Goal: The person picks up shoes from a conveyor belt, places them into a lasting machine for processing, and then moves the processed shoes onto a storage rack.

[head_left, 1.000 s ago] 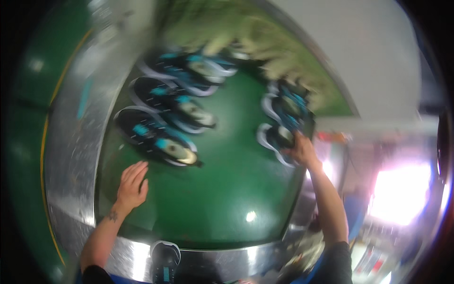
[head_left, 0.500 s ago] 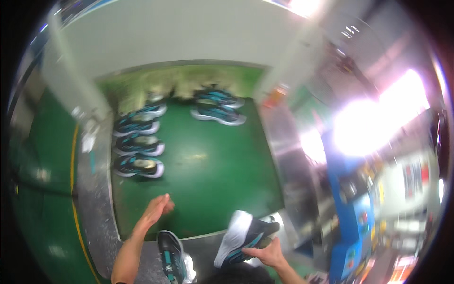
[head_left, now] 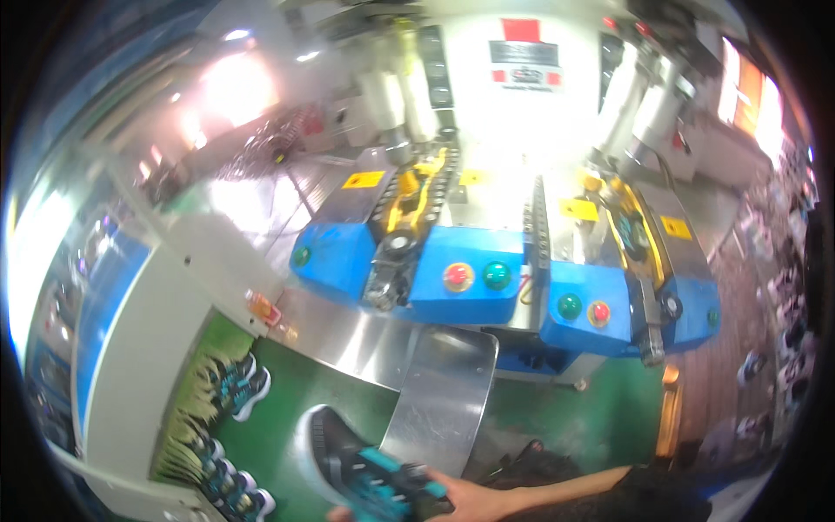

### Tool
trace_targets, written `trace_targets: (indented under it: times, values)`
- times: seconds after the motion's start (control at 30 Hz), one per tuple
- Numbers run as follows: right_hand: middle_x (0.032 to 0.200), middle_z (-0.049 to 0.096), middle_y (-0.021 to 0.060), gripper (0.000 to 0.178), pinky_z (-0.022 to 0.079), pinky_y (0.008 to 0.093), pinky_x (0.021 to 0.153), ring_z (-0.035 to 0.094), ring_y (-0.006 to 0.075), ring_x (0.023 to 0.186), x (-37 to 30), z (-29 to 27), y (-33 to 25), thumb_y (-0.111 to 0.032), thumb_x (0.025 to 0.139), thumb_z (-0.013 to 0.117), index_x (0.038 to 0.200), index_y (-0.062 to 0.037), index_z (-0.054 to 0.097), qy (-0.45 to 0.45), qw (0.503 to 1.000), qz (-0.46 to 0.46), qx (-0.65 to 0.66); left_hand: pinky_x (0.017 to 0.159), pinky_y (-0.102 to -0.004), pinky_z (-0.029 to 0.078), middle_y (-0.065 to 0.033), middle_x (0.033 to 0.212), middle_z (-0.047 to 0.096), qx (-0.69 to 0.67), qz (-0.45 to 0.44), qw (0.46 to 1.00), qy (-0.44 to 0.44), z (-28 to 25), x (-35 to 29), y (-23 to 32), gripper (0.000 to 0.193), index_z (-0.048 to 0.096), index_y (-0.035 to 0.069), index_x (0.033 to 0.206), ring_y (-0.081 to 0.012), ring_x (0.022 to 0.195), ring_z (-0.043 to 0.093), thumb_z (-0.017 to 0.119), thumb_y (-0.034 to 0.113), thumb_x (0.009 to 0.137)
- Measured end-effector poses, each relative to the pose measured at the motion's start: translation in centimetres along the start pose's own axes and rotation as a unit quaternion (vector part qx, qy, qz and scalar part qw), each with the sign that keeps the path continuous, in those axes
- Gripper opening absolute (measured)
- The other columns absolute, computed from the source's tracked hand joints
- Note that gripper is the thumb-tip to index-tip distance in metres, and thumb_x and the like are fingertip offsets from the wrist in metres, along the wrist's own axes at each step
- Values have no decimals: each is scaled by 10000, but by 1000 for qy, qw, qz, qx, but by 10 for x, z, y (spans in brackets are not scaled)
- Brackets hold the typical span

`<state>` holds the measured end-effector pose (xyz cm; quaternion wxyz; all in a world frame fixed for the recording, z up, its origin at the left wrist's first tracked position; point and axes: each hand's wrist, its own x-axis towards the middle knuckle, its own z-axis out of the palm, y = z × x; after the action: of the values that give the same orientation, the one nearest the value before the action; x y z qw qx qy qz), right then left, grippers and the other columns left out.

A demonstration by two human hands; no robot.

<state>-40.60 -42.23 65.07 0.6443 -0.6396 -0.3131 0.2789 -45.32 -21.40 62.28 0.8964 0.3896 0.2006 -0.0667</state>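
Observation:
My right hand [head_left: 474, 499] is closed around the collar end of a black and teal sneaker [head_left: 370, 474] with a white sole. The sneaker is tilted, its pale sole facing left. A small part of my left hand [head_left: 340, 515] shows at the bottom edge beside the sole; its grip is hidden. Beyond them stands a machine with blue control boxes [head_left: 465, 300] and two stations with yellow parts. In its right station [head_left: 637, 235] lies something dark and teal, like a shoe.
Several similar sneakers [head_left: 246, 391] stand at the lower left by a green conveyor opening. A metal plate [head_left: 439, 383] juts out before the machine. An orange-labelled bottle [head_left: 263, 308] stands at the conveyor's corner. Racks of shoes [head_left: 787, 339] line the far right.
My view has swung right from the green conveyor to the machine. The sneaker in my right hand has come along. My left hand has moved from over the conveyor to beside the sneaker.

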Motion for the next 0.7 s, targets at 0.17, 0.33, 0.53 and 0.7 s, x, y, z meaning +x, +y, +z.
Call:
trace_targets:
  times: [0.17,0.33,0.53,0.7]
  values:
    - [1214,539,168,758,371,356,1018,508,242,1143,-3,-72,-8,-183,739,758,1350,6,352,150,984,47,81,1029,-408,396,-166,1316,487,-22,10,999,-26,34,40,-17,844,364,-2,1382,-294,1197,498,653,412,706]
    - [1293,475,238,860,352,375,1046,458,331,1234,-1,-92,-47,-223,748,761,1409,16,265,156,987,19,-35,1009,-412,416,-167,1287,507,-34,24,998,-41,61,69,4,862,378,0,1371,-303,1174,513,736,319,654]
    - [1304,467,216,903,367,372,1022,466,309,1235,-5,-103,-52,-194,748,748,1437,-6,196,185,982,-27,-14,1082,-431,348,-190,1339,472,43,54,976,-208,127,96,26,851,351,-39,1378,-312,1238,473,590,514,778]
    - [1249,507,154,892,389,343,996,501,226,1154,-11,-167,-59,-140,731,790,1419,-10,237,178,984,-4,-18,979,-443,457,-177,1300,508,-49,39,991,-117,179,116,-20,776,361,-31,1367,-311,1160,545,600,388,760]
